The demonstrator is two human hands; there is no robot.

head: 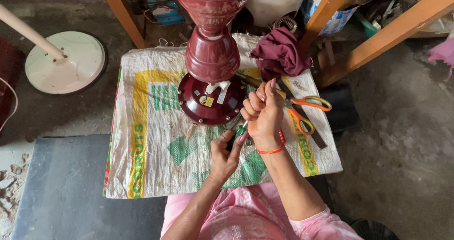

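In the head view, the left hand (226,156) has its grip closed on a green-handled tool (238,135), just in front of the maroon fan base (211,98) on the sack-covered tabletop (142,141). The right hand (263,113) sits directly above that handle, its grip curled narrow over the tool's upper end; what it pinches cannot be told. Orange-handled scissors (302,108) lie right of the base, a maroon cloth (280,53) behind them.

Even, soft daylight w/ no harsh glare, faint shadows under maroon fan base (211,98), frame sharp at centre, wide-angle bending at edges, upper bg darker & cluttered.
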